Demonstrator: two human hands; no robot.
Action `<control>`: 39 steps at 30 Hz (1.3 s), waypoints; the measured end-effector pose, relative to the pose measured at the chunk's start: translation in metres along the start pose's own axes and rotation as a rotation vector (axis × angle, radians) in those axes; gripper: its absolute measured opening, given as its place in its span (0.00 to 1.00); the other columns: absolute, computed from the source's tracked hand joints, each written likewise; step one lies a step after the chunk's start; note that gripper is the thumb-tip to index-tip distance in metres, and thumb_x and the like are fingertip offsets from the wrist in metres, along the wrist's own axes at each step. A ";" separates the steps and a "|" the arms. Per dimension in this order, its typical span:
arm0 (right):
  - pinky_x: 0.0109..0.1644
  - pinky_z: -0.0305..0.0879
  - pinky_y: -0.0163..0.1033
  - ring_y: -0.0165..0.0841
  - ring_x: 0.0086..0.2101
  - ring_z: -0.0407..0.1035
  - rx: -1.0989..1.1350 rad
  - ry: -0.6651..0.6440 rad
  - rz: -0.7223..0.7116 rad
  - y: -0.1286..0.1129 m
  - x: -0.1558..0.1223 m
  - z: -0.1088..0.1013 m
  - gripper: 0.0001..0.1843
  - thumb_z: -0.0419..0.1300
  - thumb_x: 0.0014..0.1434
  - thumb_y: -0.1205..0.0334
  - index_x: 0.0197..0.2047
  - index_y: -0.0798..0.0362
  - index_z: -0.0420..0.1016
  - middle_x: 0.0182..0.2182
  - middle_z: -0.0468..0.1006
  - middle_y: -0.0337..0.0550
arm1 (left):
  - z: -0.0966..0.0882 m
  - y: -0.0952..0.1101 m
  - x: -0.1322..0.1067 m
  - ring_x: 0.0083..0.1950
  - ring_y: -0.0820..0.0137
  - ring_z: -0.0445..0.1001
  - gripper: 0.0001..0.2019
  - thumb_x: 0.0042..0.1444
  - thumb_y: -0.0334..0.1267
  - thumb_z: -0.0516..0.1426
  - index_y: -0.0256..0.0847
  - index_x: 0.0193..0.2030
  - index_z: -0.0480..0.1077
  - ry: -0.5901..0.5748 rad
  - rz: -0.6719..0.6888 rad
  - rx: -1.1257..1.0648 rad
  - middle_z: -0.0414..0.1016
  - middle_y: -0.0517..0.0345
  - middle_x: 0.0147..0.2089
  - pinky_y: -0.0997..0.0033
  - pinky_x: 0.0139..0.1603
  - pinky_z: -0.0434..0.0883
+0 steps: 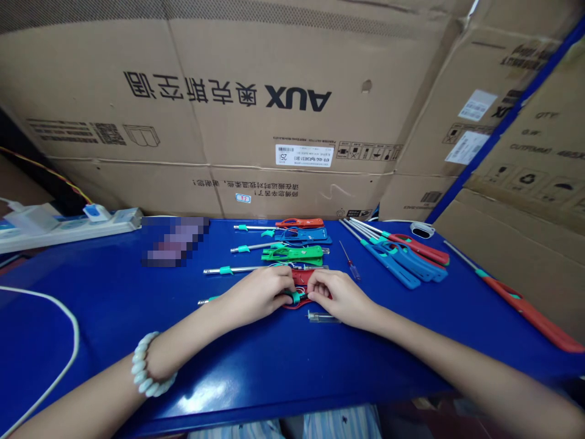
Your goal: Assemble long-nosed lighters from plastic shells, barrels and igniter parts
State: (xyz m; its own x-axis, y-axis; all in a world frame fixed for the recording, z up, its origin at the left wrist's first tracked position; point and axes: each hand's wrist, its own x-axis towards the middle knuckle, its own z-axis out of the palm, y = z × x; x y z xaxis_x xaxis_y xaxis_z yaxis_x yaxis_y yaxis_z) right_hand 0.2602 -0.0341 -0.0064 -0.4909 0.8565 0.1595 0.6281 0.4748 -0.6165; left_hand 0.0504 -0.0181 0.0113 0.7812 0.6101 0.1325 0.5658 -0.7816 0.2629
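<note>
Both my hands work at the red handle shell point(297, 306) of a long-nosed gas lighter lying on the table. My left hand point(262, 296) is closed at its left side, fingertips on a teal lighter trigger point(298, 297). My right hand point(340, 296) pinches a small dark part at the right end of that trigger; its exact kind is too small to tell. A clear fuel tank point(322, 317) lies just below my right hand. Behind my hands are opened lighters: a green one point(295, 254), a blue one point(304, 235) and a red one point(301, 223), with metal tubes pointing left.
A small screwdriver point(351, 265) lies right of the opened lighters. Several assembled lighters point(402, 259) are piled beyond it, and a red lighter point(521, 305) lies far right. A power strip point(91, 228) and white cable point(68, 314) are at left. Cardboard point(228, 122) walls the back.
</note>
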 end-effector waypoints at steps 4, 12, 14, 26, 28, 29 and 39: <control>0.30 0.58 0.31 0.28 0.25 0.66 0.000 0.007 0.000 0.002 -0.001 0.001 0.06 0.59 0.55 0.73 0.29 0.54 0.68 0.24 0.72 0.35 | 0.004 0.003 0.000 0.36 0.67 0.74 0.03 0.58 0.29 0.55 0.36 0.35 0.71 0.008 0.013 0.108 0.72 0.53 0.38 0.72 0.35 0.69; 0.30 0.58 0.31 0.28 0.25 0.66 -0.010 0.011 -0.002 0.003 -0.001 0.002 0.06 0.59 0.55 0.74 0.30 0.54 0.68 0.23 0.72 0.36 | 0.006 0.009 0.000 0.38 0.66 0.73 0.04 0.57 0.29 0.55 0.34 0.37 0.71 -0.032 -0.007 0.183 0.71 0.51 0.39 0.70 0.36 0.71; 0.30 0.58 0.31 0.28 0.24 0.66 -0.012 0.011 -0.003 0.003 -0.001 0.002 0.06 0.59 0.55 0.74 0.30 0.54 0.68 0.23 0.72 0.36 | 0.005 0.011 0.000 0.37 0.66 0.73 0.04 0.56 0.28 0.55 0.34 0.36 0.71 -0.037 -0.019 0.189 0.71 0.51 0.39 0.71 0.35 0.71; 0.29 0.58 0.31 0.27 0.24 0.65 0.006 0.009 0.012 0.002 0.001 0.001 0.06 0.60 0.54 0.74 0.28 0.55 0.70 0.23 0.72 0.36 | 0.004 0.012 0.001 0.35 0.67 0.73 0.04 0.55 0.28 0.54 0.34 0.34 0.70 -0.018 -0.026 0.197 0.71 0.52 0.38 0.72 0.34 0.70; 0.29 0.58 0.30 0.27 0.24 0.65 0.008 0.009 0.012 0.002 0.001 0.001 0.06 0.61 0.54 0.73 0.28 0.55 0.70 0.23 0.73 0.36 | 0.005 0.011 0.001 0.35 0.67 0.72 0.04 0.55 0.28 0.54 0.35 0.35 0.70 -0.019 -0.020 0.193 0.71 0.52 0.38 0.72 0.34 0.70; 0.29 0.58 0.30 0.27 0.24 0.65 0.010 0.008 0.010 0.002 0.001 0.001 0.06 0.61 0.54 0.73 0.28 0.55 0.70 0.23 0.73 0.36 | 0.005 0.011 0.001 0.35 0.68 0.72 0.04 0.55 0.27 0.54 0.35 0.35 0.70 -0.017 -0.018 0.189 0.71 0.53 0.38 0.72 0.34 0.70; 0.29 0.58 0.30 0.26 0.23 0.65 0.014 -0.001 -0.015 0.004 0.001 0.000 0.06 0.61 0.53 0.74 0.28 0.55 0.71 0.23 0.72 0.35 | 0.005 0.010 0.001 0.36 0.69 0.71 0.04 0.53 0.26 0.55 0.36 0.33 0.69 0.036 0.010 0.119 0.70 0.54 0.37 0.74 0.34 0.68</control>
State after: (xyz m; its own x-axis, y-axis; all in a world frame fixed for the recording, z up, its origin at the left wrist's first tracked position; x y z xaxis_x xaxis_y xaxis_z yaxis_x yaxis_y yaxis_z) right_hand 0.2621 -0.0315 -0.0089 -0.5012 0.8489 0.1680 0.6117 0.4848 -0.6251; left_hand 0.0578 -0.0262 0.0087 0.7784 0.6046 0.1690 0.5868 -0.7964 0.1465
